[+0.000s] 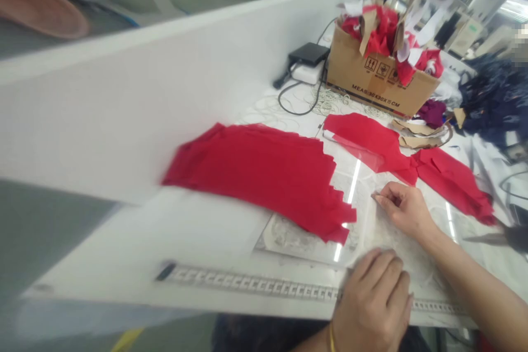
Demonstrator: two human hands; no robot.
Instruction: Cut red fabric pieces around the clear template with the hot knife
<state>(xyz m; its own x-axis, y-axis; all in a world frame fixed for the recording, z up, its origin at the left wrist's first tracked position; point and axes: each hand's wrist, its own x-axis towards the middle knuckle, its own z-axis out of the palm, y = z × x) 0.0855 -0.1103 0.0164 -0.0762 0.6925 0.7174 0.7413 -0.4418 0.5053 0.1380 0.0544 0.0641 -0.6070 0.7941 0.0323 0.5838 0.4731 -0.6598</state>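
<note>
My left hand [373, 300] rests at the front edge of the table, over a measuring tape strip [256, 284]. Its fingers are curled and close together, and the palm side is hidden. Farther in, my right hand [406, 210] is closed in a pinch just above the table; whatever may be between thumb and forefinger is too small to make out. To the left of both hands lies a fanned stack of red fabric pieces [264, 170], its stepped ends facing them. More red fabric [367, 140] lies crumpled just beyond my right hand.
A cardboard box [377, 80] filled with red, white and tan scraps stands at the back. Beside it are a black device [309, 54] with a cable and loose pale threads [330, 103]. A white partition [165, 88] borders the left. Dark scissor-like blades [490, 238] lie at right.
</note>
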